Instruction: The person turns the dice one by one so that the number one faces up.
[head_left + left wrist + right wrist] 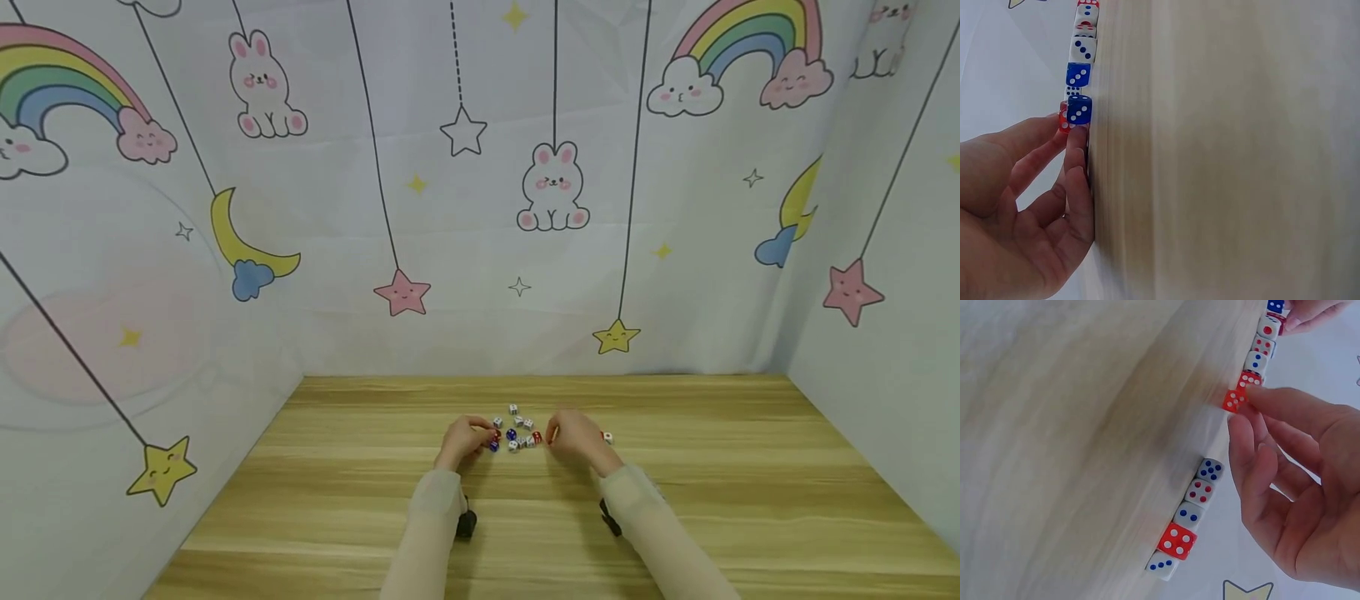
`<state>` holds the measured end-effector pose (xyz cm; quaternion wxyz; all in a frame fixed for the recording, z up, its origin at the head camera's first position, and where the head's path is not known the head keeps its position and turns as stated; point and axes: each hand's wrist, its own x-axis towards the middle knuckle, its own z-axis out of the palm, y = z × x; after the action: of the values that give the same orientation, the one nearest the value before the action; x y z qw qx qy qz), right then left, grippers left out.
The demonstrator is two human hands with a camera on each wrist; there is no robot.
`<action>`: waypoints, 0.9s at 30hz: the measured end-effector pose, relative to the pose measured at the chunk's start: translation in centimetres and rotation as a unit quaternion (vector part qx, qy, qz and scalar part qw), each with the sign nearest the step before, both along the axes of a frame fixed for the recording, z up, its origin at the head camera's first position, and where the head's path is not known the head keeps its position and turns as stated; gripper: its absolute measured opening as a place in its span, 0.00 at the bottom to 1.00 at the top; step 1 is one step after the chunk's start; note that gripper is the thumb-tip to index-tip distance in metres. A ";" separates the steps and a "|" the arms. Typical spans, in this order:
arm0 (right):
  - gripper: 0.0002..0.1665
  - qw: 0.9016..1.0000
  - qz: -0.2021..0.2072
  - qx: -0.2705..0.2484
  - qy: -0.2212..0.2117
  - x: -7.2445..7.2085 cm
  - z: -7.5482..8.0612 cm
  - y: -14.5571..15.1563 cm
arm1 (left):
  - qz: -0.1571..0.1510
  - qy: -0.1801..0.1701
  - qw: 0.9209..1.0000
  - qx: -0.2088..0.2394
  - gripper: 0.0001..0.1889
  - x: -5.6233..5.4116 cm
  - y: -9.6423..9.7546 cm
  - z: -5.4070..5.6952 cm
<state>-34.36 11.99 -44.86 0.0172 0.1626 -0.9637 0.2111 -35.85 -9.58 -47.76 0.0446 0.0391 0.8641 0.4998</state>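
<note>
In the head view my left hand (461,442) is at the left side of a loose cluster of small dice, its fingertips at a red die (1064,119). It pinches that red die, with a blue die (1079,110) right against the fingertips. Across the cluster, my right hand (576,437) pinches another red die (1233,400) between thumb and finger. Just beyond that die sits a further red die (1250,380). Between the hands lie white dice, such as one (513,409) at the back, and a blue die (512,434).
A row of dice lies beside my right hand, with a blue-dotted white die (1210,469), a red die (1177,540) and others. The right hand mostly hides this row in the head view. Printed cloth walls (480,333) border the wooden table (525,533).
</note>
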 end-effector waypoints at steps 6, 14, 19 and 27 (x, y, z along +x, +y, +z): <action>0.08 0.999 -0.001 -0.018 -0.034 0.4 0.5 0.7 | 0.011 -0.016 1.000 0.006 0.09 0.3 0.2 0.5; 0.07 0.999 0.001 -0.027 -0.036 0.4 0.1 1.0 | 0.011 -0.017 1.000 -0.006 0.10 0.8 0.3 1.1; 0.06 0.999 0.000 -0.022 -0.032 0.4 -0.2 0.9 | 0.009 -0.013 1.000 -0.006 0.10 0.7 0.4 1.0; 0.03 0.999 -0.010 -0.018 -0.044 0.7 0.2 0.9 | 0.012 -0.012 1.000 -0.011 0.09 0.6 0.3 0.8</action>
<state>-33.70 12.90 -44.68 -0.0200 0.1431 -0.9613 0.2347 -35.28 -9.27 -46.96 0.0494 0.0221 0.8691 0.4917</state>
